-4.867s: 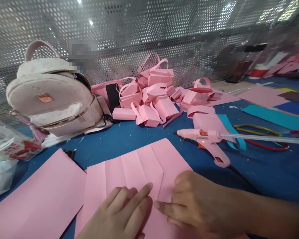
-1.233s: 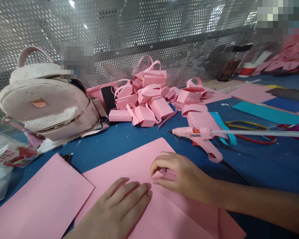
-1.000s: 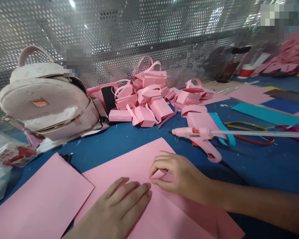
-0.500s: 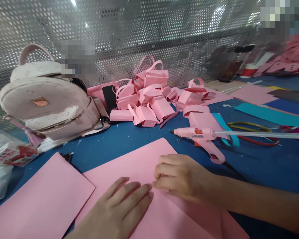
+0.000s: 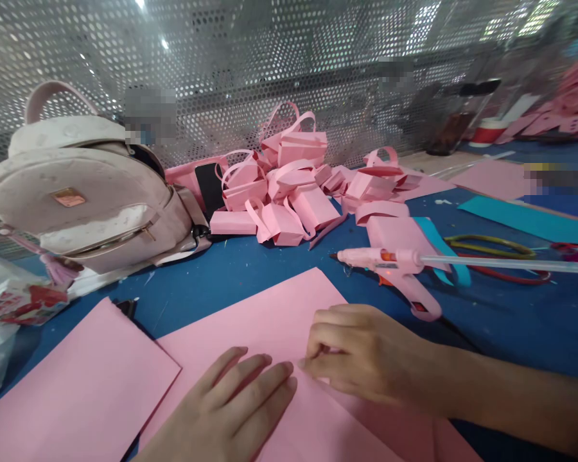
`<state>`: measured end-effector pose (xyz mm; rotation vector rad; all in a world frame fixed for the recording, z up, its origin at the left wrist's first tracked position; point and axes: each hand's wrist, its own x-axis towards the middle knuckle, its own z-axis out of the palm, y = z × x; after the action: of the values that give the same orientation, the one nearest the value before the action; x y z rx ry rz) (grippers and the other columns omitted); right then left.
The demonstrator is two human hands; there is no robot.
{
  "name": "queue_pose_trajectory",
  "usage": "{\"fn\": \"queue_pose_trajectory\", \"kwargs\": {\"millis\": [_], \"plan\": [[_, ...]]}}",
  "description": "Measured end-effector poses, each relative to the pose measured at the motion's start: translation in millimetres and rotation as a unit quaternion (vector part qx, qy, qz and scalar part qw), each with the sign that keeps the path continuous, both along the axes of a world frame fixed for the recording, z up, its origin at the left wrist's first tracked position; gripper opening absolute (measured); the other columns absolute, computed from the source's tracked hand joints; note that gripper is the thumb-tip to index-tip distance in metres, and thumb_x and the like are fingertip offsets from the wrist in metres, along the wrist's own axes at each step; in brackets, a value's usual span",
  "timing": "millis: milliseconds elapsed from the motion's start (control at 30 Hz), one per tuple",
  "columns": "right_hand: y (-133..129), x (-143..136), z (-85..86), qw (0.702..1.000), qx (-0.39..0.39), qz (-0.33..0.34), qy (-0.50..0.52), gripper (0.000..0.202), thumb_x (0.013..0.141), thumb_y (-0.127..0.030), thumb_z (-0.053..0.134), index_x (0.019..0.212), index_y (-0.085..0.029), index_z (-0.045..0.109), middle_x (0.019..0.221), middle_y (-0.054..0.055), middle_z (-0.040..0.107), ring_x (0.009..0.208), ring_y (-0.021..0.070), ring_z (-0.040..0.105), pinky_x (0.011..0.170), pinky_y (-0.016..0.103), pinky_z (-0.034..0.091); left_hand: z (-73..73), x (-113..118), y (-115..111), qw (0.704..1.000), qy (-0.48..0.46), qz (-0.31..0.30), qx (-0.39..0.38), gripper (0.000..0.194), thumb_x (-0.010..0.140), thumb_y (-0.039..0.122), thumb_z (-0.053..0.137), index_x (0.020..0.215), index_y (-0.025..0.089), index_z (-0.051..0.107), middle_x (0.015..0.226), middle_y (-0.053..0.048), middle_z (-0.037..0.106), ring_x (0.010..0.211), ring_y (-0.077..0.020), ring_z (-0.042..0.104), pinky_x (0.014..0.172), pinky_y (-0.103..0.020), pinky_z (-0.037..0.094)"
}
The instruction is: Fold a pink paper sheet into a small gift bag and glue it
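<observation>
My left hand [image 5: 241,398] lies with fingers stretched out on a pink paper sheet [image 5: 313,436] in the lower middle. Beside it my right hand [image 5: 366,353] is curled, its fingertips pinched together at the upper corner of that same sheet. The two hands' fingertips nearly meet there. Underneath is another pink sheet [image 5: 289,298], whose far corner points away from me. The lower edges of the papers run out of the picture. To the left is a separate pink sheet [image 5: 77,385] with a dark object partly under it.
A pink glue gun [image 5: 395,263] with a long clear stick lies beyond my right hand. Behind it are several folded pink paper bags [image 5: 279,221]. A pale backpack [image 5: 91,199] stands at left, a plastic bag [image 5: 0,346] nearer me. Blue strips [image 5: 520,221] lie at right.
My right hand has shifted slightly right and down, its fingers more tightly curled at the paper. My left hand stays nearly in place.
</observation>
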<state>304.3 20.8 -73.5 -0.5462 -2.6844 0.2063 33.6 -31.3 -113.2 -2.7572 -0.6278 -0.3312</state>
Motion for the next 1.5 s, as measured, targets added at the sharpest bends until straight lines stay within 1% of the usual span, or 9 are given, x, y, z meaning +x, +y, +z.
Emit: {"fn": "queue_pose_trajectory", "kwargs": {"millis": [100,233,367,567,767,900,1300,1367,1500], "plan": [[-1,1,-5.1,0.999,0.041,0.018,0.029,0.027,0.098,-0.010,0.049,0.081,-0.017,0.069,0.080,0.001,0.067,0.074,0.0133,0.055,0.063,0.029,0.041,-0.6,-1,0,1.000,0.003,0.002,0.004,0.044,0.107,0.028,0.027,0.142,0.018,0.052,0.145,-0.003,0.055,0.122,-0.0237,0.050,0.115,-0.043,0.027],[-2,1,-6.9,0.997,0.067,0.022,0.038,0.025,0.098,-0.010,0.049,0.086,-0.017,0.069,0.086,0.002,0.069,0.079,0.0150,0.056,0.066,0.030,0.045,-3.2,-2,0,1.000,0.005,0.008,0.000,0.045,0.107,0.030,0.029,0.145,0.018,0.049,0.152,-0.004,0.047,0.125,-0.0242,0.048,0.113,-0.043,0.032],[1,1,-7.1,0.997,0.058,0.051,0.021,0.021,0.098,-0.009,0.050,0.090,-0.017,0.067,0.089,0.003,0.068,0.084,0.0158,0.055,0.071,0.030,0.047,-2.4,-1,0,1.000,0.006,0.007,-0.006,0.047,0.107,0.034,0.026,0.145,0.017,0.048,0.152,-0.004,0.047,0.126,-0.0248,0.048,0.113,-0.044,0.033],[5,-1,-3.5,0.996,0.048,0.080,-0.010,0.029,0.101,-0.006,0.041,0.092,-0.015,0.066,0.090,0.004,0.067,0.082,0.0159,0.054,0.072,0.030,0.046,0.9,-2,0,1.000,0.009,0.010,-0.019,0.047,0.107,0.034,0.027,0.146,0.016,0.047,0.150,-0.005,0.049,0.126,-0.0253,0.048,0.113,-0.046,0.031],[5,0,4.7,0.994,0.043,0.084,-0.049,0.030,0.102,-0.010,0.041,0.088,-0.017,0.066,0.086,0.003,0.067,0.080,0.0158,0.055,0.072,0.032,0.048,1.8,-1,1,1.000,0.002,-0.010,0.004,0.047,0.107,0.034,0.025,0.142,0.018,0.052,0.157,-0.003,0.039,0.125,-0.0255,0.049,0.110,-0.045,0.036],[5,0,4.2,0.993,0.077,0.093,-0.020,0.034,0.103,-0.009,0.038,0.087,-0.018,0.067,0.084,0.003,0.068,0.078,0.0155,0.056,0.069,0.032,0.047,2.6,0,0,1.000,0.018,-0.008,0.012,0.044,0.106,0.024,0.029,0.143,0.017,0.051,0.158,-0.004,0.038,0.126,-0.0263,0.049,0.110,-0.045,0.035],[7,0,4.0,0.990,0.069,0.122,-0.005,0.033,0.102,-0.006,0.039,0.086,-0.014,0.066,0.087,0.002,0.071,0.076,0.0146,0.055,0.067,0.033,0.043,3.1,-1,1,1.000,0.017,0.001,-0.025,0.048,0.108,0.029,0.021,0.148,0.015,0.044,0.157,-0.003,0.040,0.128,-0.0254,0.046,0.115,-0.047,0.030],[6,0,4.3,0.991,0.060,0.117,-0.003,0.033,0.104,-0.009,0.038,0.088,-0.014,0.067,0.086,0.003,0.070,0.077,0.0149,0.056,0.068,0.032,0.043,5.9,-1,2,0.999,0.015,-0.002,-0.035,0.048,0.108,0.030,0.023,0.148,0.015,0.044,0.157,-0.002,0.041,0.128,-0.0252,0.047,0.114,-0.047,0.031],[3,1,4.7,0.996,-0.013,0.084,0.006,0.032,0.104,-0.033,0.045,0.091,-0.016,0.069,0.089,0.005,0.070,0.081,0.0169,0.056,0.071,0.033,0.042,15.1,1,2,0.998,0.020,-0.006,-0.052,0.047,0.107,0.031,0.026,0.148,0.015,0.043,0.155,-0.001,0.045,0.128,-0.0245,0.047,0.115,-0.045,0.030]]}}
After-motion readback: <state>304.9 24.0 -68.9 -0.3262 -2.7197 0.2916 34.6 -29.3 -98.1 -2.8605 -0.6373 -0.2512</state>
